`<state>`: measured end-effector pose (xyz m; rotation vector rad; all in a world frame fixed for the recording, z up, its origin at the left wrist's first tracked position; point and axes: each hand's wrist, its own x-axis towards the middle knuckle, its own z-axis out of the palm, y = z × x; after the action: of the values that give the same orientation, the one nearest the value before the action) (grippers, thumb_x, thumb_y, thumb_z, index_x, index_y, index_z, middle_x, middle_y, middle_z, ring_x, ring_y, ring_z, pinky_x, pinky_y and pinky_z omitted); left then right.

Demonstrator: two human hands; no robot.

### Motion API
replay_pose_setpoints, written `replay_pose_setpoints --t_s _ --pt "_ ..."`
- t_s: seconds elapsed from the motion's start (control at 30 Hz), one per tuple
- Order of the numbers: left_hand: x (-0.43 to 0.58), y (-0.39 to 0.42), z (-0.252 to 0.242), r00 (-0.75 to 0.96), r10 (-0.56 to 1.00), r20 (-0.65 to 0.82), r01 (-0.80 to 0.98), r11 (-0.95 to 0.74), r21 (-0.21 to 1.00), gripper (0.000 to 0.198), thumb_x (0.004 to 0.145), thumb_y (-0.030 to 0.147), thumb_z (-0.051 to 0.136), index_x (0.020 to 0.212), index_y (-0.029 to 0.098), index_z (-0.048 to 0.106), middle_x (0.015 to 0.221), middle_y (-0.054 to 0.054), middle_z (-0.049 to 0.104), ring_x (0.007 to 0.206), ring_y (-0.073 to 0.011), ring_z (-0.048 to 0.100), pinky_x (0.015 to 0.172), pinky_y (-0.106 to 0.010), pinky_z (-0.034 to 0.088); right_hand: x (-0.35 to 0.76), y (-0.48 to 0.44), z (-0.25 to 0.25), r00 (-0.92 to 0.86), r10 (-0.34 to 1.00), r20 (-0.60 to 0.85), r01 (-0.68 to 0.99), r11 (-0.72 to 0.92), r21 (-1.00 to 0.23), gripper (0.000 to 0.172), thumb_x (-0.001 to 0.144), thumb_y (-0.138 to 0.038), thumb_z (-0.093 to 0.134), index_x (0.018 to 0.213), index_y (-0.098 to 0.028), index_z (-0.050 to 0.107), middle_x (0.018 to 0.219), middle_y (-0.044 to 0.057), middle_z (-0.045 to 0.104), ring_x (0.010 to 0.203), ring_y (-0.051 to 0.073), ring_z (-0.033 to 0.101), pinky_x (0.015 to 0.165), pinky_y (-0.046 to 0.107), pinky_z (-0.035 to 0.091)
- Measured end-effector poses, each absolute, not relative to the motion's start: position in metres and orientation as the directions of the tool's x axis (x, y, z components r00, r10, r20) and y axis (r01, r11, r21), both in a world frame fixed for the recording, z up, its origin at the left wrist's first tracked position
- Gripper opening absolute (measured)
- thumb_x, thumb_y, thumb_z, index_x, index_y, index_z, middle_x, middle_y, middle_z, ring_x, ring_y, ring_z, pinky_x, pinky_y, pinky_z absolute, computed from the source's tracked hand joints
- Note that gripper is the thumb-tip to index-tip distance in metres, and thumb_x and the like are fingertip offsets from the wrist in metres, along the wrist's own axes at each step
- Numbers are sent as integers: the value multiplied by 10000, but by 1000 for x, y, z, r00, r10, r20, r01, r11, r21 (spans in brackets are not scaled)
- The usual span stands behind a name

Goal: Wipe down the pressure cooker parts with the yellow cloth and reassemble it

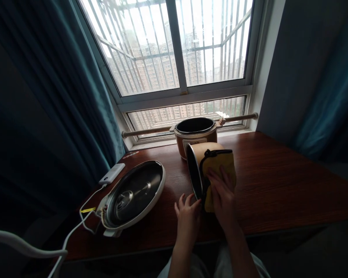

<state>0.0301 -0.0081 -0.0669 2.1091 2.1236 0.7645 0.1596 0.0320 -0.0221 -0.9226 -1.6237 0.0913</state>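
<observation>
A rice cooker's inner pot lies tipped on its side, its dark opening facing left and its tan outer wall partly covered. Around the lower rim, the fingers of my left hand take hold of the pot; the thumb's contact is partly hidden. My right hand presses a yellow cloth with dark edging against the pot's outer wall, fingers on the cloth. Just behind stands the gold-brown rice cooker body, open at the top. To the left lies the round cooker lid, its dark metal inner face showing.
A white power bank with a white cable sits at the table's left edge. The reddish-brown wooden table reaches to a window with a horizontal rail. A blue curtain hangs on the left.
</observation>
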Motion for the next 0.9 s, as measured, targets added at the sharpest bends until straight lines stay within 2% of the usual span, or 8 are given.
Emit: replay_pose_setpoints --t_s 0.13,0.33,0.47,0.63,0.7,0.87,0.9 --pt "29 -7 -71 -61 946 318 918 -72 390 343 809 109 447 1020 288 650 1262 -35 534 1250 -351 328 963 -661 222 164 36 -28 343 606 718 478 545 -689 347 910 -195 353 1215 -188 520 1294 75 513 1323 220 292 1053 489 281" --pt "32 -8 -60 34 877 480 846 -281 453 327 800 172 517 1117 225 577 1300 -89 485 1280 -304 301 990 -595 278 168 38 -31 398 612 683 459 512 -726 342 912 -214 358 1205 -181 531 1298 79 509 1319 212 298 1061 466 283" --pt "32 -10 -55 70 837 542 808 -366 462 306 834 104 415 1008 243 624 1268 -61 507 1290 -265 278 1009 -574 274 162 30 -23 330 610 720 489 542 -684 329 906 -200 370 1184 -197 545 1277 58 532 1329 220 276 1055 475 280" --pt "28 -10 -60 85 807 584 793 -410 451 475 720 -21 411 1046 251 625 1268 -51 511 1294 -262 273 1008 -542 304 155 21 -15 -8 601 799 504 692 -516 315 894 -172 381 1148 -227 558 1227 17 576 1342 232 248 1079 523 182" --pt "26 -10 -59 86 815 573 809 -393 437 476 718 -20 417 1036 259 634 1264 -47 517 1289 -266 282 1009 -550 297 156 22 -16 -52 598 800 512 704 -493 311 892 -170 384 1139 -236 562 1221 9 580 1341 232 249 1084 536 144" --pt "26 -9 -60 81 895 438 864 -282 417 345 791 62 446 949 280 662 1260 -29 528 1272 -294 301 993 -624 239 166 31 -22 338 616 712 485 534 -693 337 907 -209 355 1191 -204 537 1264 61 542 1336 230 261 1058 525 241" --pt "27 -8 -62 83 907 413 869 -269 415 347 792 60 442 943 280 664 1263 -28 527 1271 -299 302 989 -633 231 168 31 -22 370 618 694 462 526 -714 340 908 -218 358 1199 -200 532 1276 67 532 1338 230 255 1054 518 254"
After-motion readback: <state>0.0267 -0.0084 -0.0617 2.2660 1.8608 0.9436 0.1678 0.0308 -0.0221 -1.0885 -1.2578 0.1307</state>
